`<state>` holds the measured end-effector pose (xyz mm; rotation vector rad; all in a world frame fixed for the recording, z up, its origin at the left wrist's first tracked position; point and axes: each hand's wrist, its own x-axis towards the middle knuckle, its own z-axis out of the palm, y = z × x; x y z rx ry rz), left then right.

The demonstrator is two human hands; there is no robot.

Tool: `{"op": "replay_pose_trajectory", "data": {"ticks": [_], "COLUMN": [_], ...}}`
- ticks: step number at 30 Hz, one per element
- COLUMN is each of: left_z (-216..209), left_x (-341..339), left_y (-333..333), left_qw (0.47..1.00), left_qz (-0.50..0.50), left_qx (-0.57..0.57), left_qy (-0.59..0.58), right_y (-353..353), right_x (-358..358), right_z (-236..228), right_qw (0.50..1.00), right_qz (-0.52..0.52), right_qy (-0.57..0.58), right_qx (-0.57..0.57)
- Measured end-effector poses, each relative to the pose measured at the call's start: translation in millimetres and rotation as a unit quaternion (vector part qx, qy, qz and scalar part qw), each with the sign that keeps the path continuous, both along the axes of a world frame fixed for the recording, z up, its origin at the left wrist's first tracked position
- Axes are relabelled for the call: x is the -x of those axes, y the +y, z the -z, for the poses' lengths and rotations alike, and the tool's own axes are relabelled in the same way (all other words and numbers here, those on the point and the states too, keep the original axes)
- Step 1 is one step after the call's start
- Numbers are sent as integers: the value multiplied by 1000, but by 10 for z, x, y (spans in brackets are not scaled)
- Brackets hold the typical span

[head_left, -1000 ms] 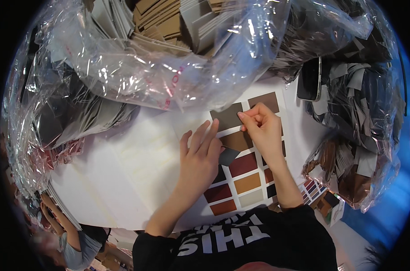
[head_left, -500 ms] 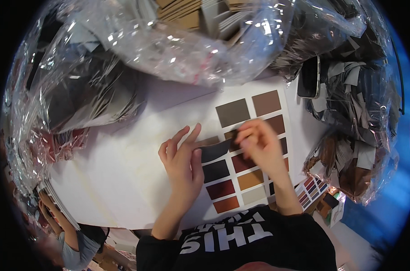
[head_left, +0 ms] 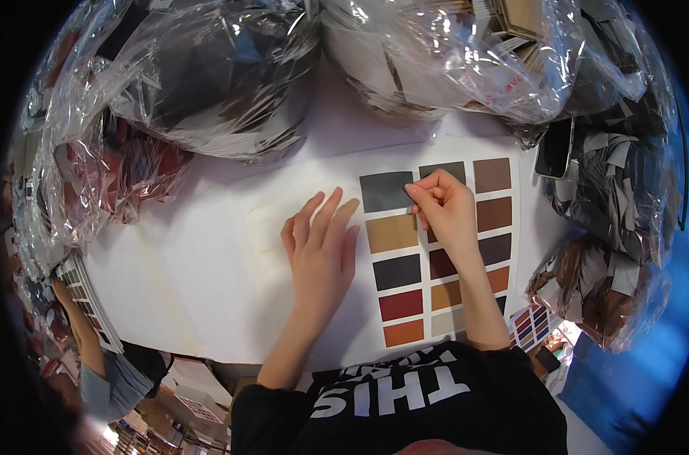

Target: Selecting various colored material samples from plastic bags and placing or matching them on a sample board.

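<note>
A dark grey rectangular swatch (head_left: 382, 192) lies at the upper left corner of a white sample sheet (head_left: 424, 227) with rows of coloured swatches. My right hand (head_left: 447, 208) pinches the grey swatch at its right edge with thumb and forefinger. Directly below it is a tan swatch (head_left: 391, 233), and below that a near-black swatch (head_left: 397, 273). To the left of the sheet's swatches, my left hand (head_left: 322, 239) is open with fingers spread, holding nothing. Part of another dark swatch (head_left: 442, 168) shows behind my right fingers.
Clear plastic bags of loose swatches (head_left: 215, 76) line the table's far side, with others (head_left: 602, 197) at the right. A phone (head_left: 555, 148) lies by the right bags. At the far left, another person's arm (head_left: 83, 326) reaches to a stack of sample sheets (head_left: 90, 299).
The grey swatch, bent between my hands before, now lies flat at the column's top, uncovering the tan swatch. My left hand is apart from it. The whole view has shifted leftward.
</note>
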<state>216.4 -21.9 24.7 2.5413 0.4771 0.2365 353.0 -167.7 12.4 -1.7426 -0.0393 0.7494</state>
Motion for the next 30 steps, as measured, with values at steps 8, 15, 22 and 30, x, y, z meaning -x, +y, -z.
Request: {"op": "replay_pose_trajectory", "data": {"ticks": [8, 15, 22, 30], "left_z": [81, 79, 110, 12], "left_x": [-86, -166, -168, -435], "left_y": [67, 94, 116, -106], "left_qw": [994, 991, 980, 976], "left_qz": [100, 128, 162, 205], "left_qx": [-30, -42, -115, -72], "left_qy": [-4, 5, 21, 20], "right_y": [52, 55, 90, -84], "right_x": [-25, -30, -37, -49], "right_z": [-26, -28, -104, -174], "right_qw": [999, 999, 995, 956], "right_qz": [2, -1, -27, -53], "right_qy": [5, 6, -45, -212], "right_qx": [37, 48, 90, 195]}}
